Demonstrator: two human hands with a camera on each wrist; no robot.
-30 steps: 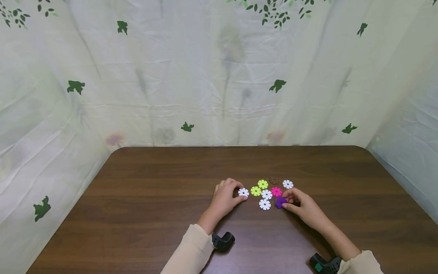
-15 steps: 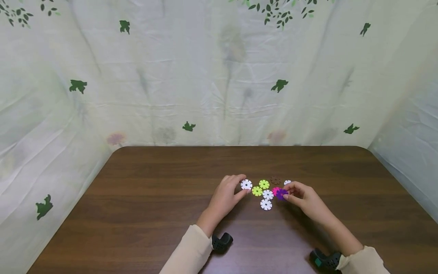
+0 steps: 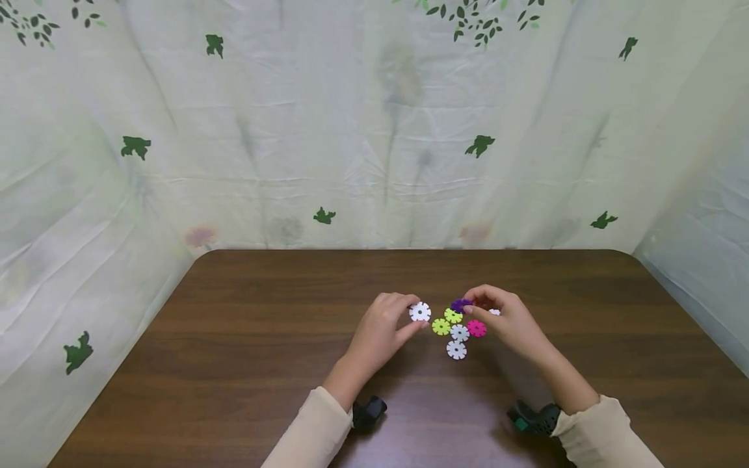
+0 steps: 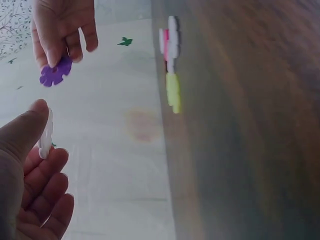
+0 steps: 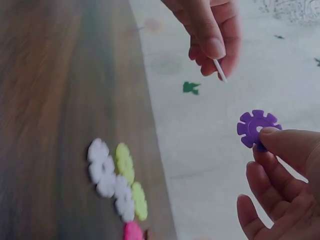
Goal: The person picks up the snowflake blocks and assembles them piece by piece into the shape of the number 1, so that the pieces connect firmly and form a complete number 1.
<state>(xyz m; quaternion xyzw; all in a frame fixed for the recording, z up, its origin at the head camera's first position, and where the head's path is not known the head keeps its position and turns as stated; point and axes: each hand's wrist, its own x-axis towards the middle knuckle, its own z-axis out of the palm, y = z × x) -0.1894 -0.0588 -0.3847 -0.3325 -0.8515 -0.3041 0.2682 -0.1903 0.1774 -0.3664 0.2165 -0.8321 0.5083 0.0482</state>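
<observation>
My left hand (image 3: 376,331) pinches a white notched building disc (image 3: 420,312) between thumb and fingers, raised off the table. My right hand (image 3: 516,325) pinches a purple notched building disc (image 3: 461,305), also in the air, a little to the right of the white one. In the right wrist view the purple disc (image 5: 256,129) faces the camera, and the white disc (image 5: 220,71) shows edge-on. The two discs are apart. Beneath them on the table lie two yellow-green discs (image 3: 441,327), two white discs (image 3: 456,350) and a pink disc (image 3: 476,328).
Another white disc (image 3: 494,312) is mostly hidden behind my right hand. The brown wooden table (image 3: 263,364) reaches back to a pale curtain (image 3: 351,130) with green leaf prints. A black device (image 3: 370,412) sits at my left wrist, another (image 3: 534,417) at my right.
Both hands have risen from the table with their discs. The purple disc has moved up and left, away from the pink one; the white disc has come up slightly.
</observation>
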